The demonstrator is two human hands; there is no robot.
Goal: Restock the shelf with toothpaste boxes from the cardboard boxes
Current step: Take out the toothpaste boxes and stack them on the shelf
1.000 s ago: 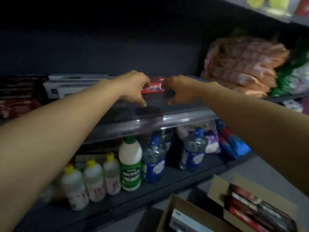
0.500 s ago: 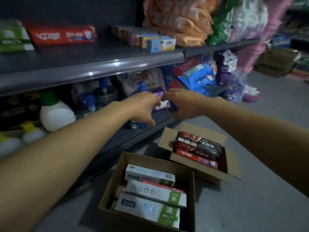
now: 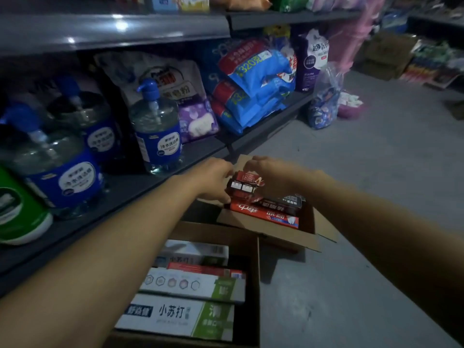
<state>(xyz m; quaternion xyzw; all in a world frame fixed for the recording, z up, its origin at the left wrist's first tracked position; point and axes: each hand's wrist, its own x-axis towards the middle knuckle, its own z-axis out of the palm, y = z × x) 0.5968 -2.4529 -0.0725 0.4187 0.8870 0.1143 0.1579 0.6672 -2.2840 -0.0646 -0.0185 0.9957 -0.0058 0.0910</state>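
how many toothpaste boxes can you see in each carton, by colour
Near carton, white and green boxes: 3
Near carton, red box: 1
Far carton, red or dark boxes: at least 3, both hands on the top ones
Total: at least 7

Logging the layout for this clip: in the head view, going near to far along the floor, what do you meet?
Near cardboard box of white-and-green toothpaste boxes → far cardboard box of red and black toothpaste boxes → both hands, left hand and right hand, on a red-and-black toothpaste box → blue patterned plastic bag.
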